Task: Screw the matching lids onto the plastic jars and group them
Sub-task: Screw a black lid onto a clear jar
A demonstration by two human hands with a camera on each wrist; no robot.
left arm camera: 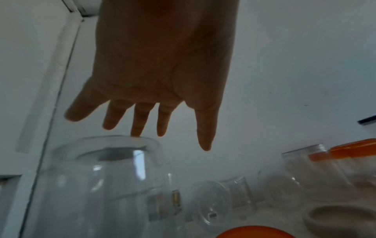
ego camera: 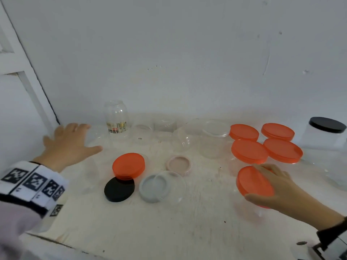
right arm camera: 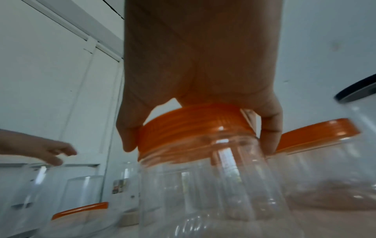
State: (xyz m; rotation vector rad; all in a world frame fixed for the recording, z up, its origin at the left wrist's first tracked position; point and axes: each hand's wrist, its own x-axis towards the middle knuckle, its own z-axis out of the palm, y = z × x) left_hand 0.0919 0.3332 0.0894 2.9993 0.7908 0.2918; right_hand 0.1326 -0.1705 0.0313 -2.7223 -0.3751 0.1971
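Mostly blurred, right hand (right arm camera: 201,90) grips an orange lid (right arm camera: 195,128); left hand (left arm camera: 162,72) fingers spread, touching a clear jar (left arm camera: 97,185)

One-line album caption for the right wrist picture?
Right hand grips the orange ribbed plastic lid on a clear plastic jar.

— What sort of place is this?
— A plain room, set up for a sorting exercise; home or workroom, I cannot tell. A bare, scuffed white wall (ego camera: 187,53) fills the upper half of the head view, and white door or window framing (ego camera: 24,72) runs down the upper left.
— And the lower half?
— A worn, pale surface (ego camera: 169,222), stained and speckled, pushed against the wall. It carries only clear plastic jars (ego camera: 116,117) and loose lids (ego camera: 119,188).
— Anything else?
— A wrist band (ego camera: 32,182) printed with black-and-white tracking markers at the lower left suggests a recording setup.
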